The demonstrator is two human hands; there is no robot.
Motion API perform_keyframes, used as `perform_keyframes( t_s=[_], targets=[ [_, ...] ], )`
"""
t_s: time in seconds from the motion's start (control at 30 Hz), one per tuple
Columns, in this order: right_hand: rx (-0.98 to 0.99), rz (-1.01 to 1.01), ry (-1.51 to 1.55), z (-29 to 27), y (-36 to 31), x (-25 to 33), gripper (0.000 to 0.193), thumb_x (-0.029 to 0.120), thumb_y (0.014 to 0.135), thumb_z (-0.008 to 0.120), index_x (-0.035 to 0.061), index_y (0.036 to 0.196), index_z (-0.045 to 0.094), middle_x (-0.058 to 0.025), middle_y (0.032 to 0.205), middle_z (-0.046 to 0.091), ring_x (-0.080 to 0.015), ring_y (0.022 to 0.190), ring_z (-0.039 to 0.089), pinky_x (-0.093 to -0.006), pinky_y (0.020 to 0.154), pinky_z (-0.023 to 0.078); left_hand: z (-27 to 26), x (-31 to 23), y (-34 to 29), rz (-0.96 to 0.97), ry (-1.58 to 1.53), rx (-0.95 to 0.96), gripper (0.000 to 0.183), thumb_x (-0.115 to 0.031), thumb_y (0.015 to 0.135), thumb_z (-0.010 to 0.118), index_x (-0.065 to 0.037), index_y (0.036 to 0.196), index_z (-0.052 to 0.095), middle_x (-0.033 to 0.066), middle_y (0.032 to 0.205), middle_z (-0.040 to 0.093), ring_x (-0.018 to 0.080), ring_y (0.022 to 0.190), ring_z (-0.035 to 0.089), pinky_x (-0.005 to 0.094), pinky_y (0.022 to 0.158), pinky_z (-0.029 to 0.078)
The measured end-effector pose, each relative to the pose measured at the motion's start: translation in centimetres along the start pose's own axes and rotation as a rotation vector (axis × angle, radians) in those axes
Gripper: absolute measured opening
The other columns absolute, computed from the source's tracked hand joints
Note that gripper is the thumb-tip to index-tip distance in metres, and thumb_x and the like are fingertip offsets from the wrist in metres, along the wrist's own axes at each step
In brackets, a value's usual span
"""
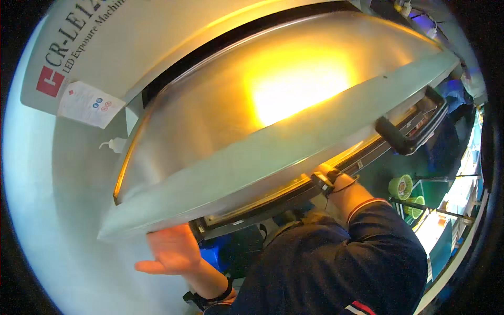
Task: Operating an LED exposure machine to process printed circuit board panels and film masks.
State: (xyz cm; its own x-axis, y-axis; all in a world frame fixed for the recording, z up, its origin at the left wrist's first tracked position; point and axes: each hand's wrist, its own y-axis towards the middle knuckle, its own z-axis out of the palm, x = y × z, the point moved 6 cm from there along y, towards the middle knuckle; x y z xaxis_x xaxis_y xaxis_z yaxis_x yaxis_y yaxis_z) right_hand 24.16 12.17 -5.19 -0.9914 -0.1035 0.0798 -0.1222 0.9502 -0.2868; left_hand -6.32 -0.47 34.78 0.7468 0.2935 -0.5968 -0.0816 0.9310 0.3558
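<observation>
A large machine lid [226, 173] with a pale green front edge and a brushed-metal face slants across the middle, yellow light glaring off the metal. My left hand [173, 249] is at the lid's lower left edge, palm showing and thumb stretched out to the side. Its fingertips pass out of sight behind that edge, and no held thing shows. My right hand [319, 169] reaches in beneath the lid, over the black-framed lower bed [252, 212]. The lid hides its fingers, and whether it grips anything is hidden too. Dark bands sit on both wrists.
A black handle [401, 137] juts from the lid's front right. The pale machine housing [173, 31] rises behind, with a paper sheet [90, 104] on it. Green round containers [400, 187] stand on a rack at right. A blue object [211, 256] lies below the bed.
</observation>
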Motion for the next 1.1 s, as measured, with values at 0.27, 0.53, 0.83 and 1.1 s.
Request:
perform_keyframes(
  t_s=[0.27, 0.53, 0.83, 1.1],
  targets=[
    [-0.550, 0.339, 0.197, -3.9, -6.3, -13.0, 0.072, 0.048, 0.081, 0.072, 0.0051, 0.133, 0.047, -0.0132, 0.140, 0.048, -0.0317, 0.127, 0.048, -0.0505, 0.103, 0.041, 3.3, -1.4, 4.9, 0.144, 0.227, -0.255, 0.101, -0.067, 0.084, 0.056, 0.003, 0.150, 0.022, 0.0247, 0.155, 0.026, 0.0421, 0.145, 0.021, 0.0608, 0.117, 0.015],
    [0.025, 0.745, 0.453, -5.0, -7.3, -15.2, 0.092, 0.052, 0.062, 0.086, 0.0020, 0.128, 0.046, -0.0210, 0.137, 0.049, -0.0346, 0.129, 0.047, -0.0462, 0.101, 0.044, 6.7, -1.4, 6.7, 0.173, 0.112, -0.338, 0.088, -0.057, 0.089, 0.053, 0.007, 0.145, 0.029, 0.0285, 0.151, 0.029, 0.0438, 0.143, 0.024, 0.0609, 0.118, 0.015],
    [0.012, 1.001, 0.513, -2.8, -12.7, -11.9, 0.091, 0.050, 0.055, 0.089, 0.0051, 0.125, 0.052, -0.0149, 0.126, 0.059, -0.0301, 0.119, 0.058, -0.0370, 0.093, 0.052, 1.0, -0.8, 5.9, -0.030, -0.087, 0.274, 0.084, -0.049, 0.089, 0.059, -0.006, 0.152, 0.024, 0.0191, 0.158, 0.022, 0.0425, 0.144, 0.024, 0.0627, 0.118, 0.016],
    [0.064, 0.916, 0.905, 0.3, -14.0, -8.6, 0.059, 0.044, 0.061, 0.085, 0.0022, 0.099, 0.069, -0.0072, 0.092, 0.073, -0.0204, 0.077, 0.070, -0.0310, 0.070, 0.056, -10.0, 5.4, -1.7, -0.426, 0.344, 0.030, 0.075, -0.035, 0.092, 0.059, -0.007, 0.152, 0.025, 0.0114, 0.158, 0.027, 0.0331, 0.139, 0.037, 0.0491, 0.107, 0.038]
  ],
)
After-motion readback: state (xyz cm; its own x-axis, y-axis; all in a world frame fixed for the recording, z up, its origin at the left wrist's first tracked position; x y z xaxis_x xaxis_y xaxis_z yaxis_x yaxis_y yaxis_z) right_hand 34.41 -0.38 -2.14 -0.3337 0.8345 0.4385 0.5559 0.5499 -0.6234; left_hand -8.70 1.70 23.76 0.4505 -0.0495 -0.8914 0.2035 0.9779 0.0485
